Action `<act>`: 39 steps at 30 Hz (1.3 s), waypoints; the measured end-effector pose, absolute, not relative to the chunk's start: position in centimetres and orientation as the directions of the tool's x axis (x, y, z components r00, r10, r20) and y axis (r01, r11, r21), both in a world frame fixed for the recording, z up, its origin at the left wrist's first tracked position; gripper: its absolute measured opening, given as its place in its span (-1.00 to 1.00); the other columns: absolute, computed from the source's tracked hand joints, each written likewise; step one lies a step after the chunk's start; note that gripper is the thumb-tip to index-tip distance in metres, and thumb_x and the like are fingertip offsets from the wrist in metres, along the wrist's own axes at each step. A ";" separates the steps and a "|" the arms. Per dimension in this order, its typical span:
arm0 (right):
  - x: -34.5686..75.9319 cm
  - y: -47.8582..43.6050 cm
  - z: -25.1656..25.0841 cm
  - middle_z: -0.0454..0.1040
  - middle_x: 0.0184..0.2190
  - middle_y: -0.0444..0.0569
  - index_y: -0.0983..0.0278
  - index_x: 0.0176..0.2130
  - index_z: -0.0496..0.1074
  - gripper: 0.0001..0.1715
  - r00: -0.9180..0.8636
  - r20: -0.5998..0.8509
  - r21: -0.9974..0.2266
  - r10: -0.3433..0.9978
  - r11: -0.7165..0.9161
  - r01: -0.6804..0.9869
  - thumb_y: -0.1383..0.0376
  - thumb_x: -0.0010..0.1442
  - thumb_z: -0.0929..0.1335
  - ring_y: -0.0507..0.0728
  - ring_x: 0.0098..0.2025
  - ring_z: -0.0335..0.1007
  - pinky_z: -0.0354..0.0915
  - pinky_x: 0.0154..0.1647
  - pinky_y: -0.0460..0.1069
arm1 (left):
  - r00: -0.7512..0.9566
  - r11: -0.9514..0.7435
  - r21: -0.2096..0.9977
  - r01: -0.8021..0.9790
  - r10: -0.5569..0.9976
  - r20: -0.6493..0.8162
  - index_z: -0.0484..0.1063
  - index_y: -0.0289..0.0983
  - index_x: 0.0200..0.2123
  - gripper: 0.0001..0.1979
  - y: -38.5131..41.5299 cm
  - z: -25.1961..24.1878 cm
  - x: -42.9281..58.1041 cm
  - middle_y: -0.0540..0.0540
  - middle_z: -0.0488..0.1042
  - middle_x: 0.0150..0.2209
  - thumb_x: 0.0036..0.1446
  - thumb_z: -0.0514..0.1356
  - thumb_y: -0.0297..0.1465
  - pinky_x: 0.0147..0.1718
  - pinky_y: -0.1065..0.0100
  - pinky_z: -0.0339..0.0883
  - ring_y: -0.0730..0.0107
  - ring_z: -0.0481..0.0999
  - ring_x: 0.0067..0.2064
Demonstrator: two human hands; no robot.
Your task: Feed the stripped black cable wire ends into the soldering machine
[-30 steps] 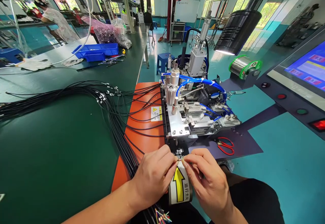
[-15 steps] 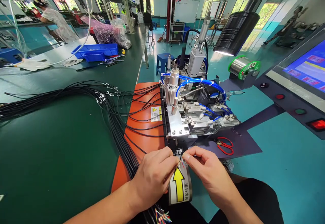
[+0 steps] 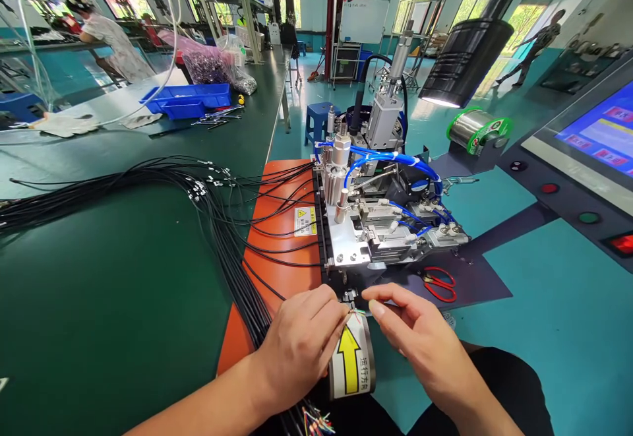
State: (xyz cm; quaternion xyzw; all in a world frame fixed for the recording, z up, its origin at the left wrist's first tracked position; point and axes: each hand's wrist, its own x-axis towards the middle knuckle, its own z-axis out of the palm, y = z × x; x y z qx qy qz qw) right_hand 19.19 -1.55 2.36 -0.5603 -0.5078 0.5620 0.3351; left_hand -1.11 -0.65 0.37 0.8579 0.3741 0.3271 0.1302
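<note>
Pinched in my left hand [image 3: 309, 343] is the end of a black cable, its thin coloured wires [image 3: 357, 312] poking out past the fingertips to the right. My right hand [image 3: 415, 337] is just right of these wires, thumb and forefinger apart, nothing visible between them. Both hands are over a metal drum with a yellow arrow label [image 3: 350, 363], at the near end of the soldering-type machine [image 3: 380, 225]. A bundle of black cables [image 3: 237, 284] runs under my left forearm; its stripped, multicoloured ends [image 3: 316, 421] show below.
Red-handled scissors [image 3: 439, 284] lie on the dark plate at right. A solder wire spool [image 3: 479, 130], a black lamp [image 3: 465, 60] and a control screen [image 3: 593, 146] stand beyond. Blue trays [image 3: 190, 99] sit on the green bench [image 3: 123, 304]. Two people are in the background.
My right thumb and forefinger have parted and moved slightly right, off the wires. My left hand keeps its pinch. A background person at far right has moved.
</note>
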 end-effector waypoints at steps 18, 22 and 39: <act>18.0 -1.9 1.3 0.05 -0.57 -0.26 0.29 -0.33 0.43 -0.66 -0.258 -0.417 -0.899 0.871 -0.438 -0.026 0.08 0.31 0.36 -0.02 -0.51 -0.16 -0.19 -0.53 -0.06 | 0.497 -0.684 0.475 0.554 0.729 0.470 0.42 -0.32 -0.32 -0.79 -0.8 0.2 -1.1 -0.07 0.34 -0.42 0.37 0.06 -0.49 -0.43 0.35 0.19 0.36 0.30 -0.40; 17.9 -1.8 1.3 0.04 -0.58 -0.27 0.29 -0.36 0.40 -0.64 -0.251 -0.417 -0.901 0.874 -0.434 -0.017 0.06 0.30 0.37 -0.02 -0.51 -0.17 -0.18 -0.54 -0.07 | 0.499 -0.685 0.479 0.549 0.728 0.470 0.43 -0.32 -0.31 -0.79 -0.8 0.3 -1.2 -0.07 0.34 -0.41 0.37 0.05 -0.49 -0.43 0.35 0.20 0.36 0.31 -0.39; 18.1 -1.5 -0.6 0.38 -0.40 -0.11 0.30 -0.28 0.47 -0.56 -0.135 -0.316 -0.948 0.939 -0.318 0.005 -0.03 0.29 0.36 0.04 -0.38 0.22 0.20 -0.41 -0.10 | 0.488 -0.646 0.556 0.523 0.761 0.427 0.46 -0.32 -0.01 -0.77 -0.5 0.4 -1.2 -0.17 0.45 -0.24 0.36 0.05 -0.50 -0.26 0.28 0.40 0.28 0.43 -0.25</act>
